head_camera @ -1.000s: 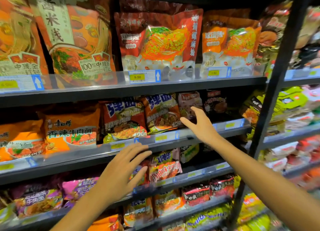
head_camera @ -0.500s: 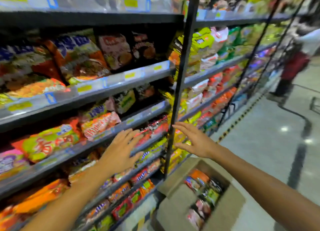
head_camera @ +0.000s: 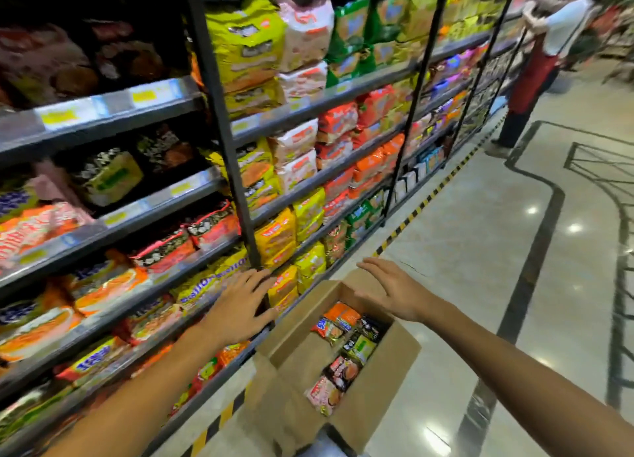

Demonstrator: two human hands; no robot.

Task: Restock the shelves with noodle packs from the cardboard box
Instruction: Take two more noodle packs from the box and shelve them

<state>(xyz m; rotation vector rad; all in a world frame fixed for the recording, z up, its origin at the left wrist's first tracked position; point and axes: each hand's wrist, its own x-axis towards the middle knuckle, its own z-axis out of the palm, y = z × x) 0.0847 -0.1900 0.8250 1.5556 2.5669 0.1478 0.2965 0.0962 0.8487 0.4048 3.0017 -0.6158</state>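
An open cardboard box (head_camera: 380,388) stands on the floor beside the shelves, with several noodle packs (head_camera: 338,322) standing inside it. My right hand (head_camera: 394,293) hovers over the box's far end, fingers straight and spread, holding nothing. My left hand (head_camera: 240,305) is stretched out flat in front of the lower shelves (head_camera: 164,202), left of the box, also empty. The shelves are packed with noodle packs in yellow, orange, red and green.
A black upright post (head_camera: 223,140) divides the shelf bays. A person in a white top and red apron (head_camera: 545,61) stands far down the aisle. Yellow-black tape (head_camera: 422,202) marks the shelf base. Glossy tiled floor (head_camera: 480,250) spreads to the right.
The view has swung down and right from the upper shelves to the box. Both hands have dropped from the shelf fronts; the right one now hangs over the box.
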